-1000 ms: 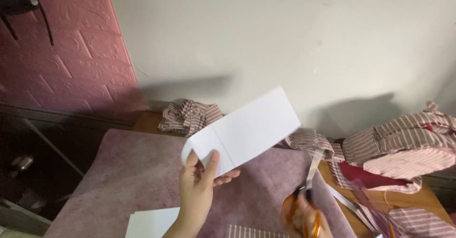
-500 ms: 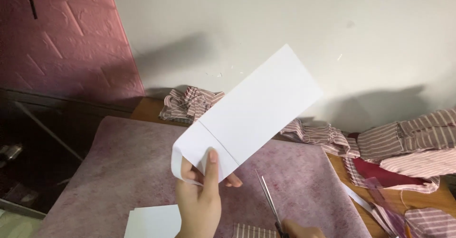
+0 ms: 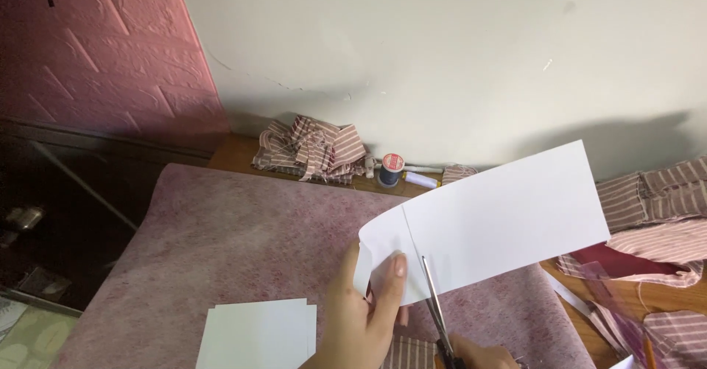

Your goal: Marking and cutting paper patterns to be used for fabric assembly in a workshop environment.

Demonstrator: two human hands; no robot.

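My left hand [image 3: 362,317] pinches the left end of a long white paper strip [image 3: 501,222], thumb on top, holding it up over the table. A thin line runs across the strip near that end. My right hand [image 3: 475,354] shows only partly at the bottom edge, gripping scissors [image 3: 436,306] whose blades point up and meet the strip's lower edge beside that line. The scissor handles are cut off by the frame.
A mauve felt mat [image 3: 243,244] covers the table. A stack of white paper pieces [image 3: 258,332] lies at the front. Striped fabric pieces [image 3: 309,148] and a thread spool [image 3: 391,170] sit by the wall, more striped and red fabric [image 3: 648,222] at right.
The paper strip has swung down and to the right, lower over the mat. The scissors have come up to its bottom edge. The view has shifted right, bringing the thread spool into sight.
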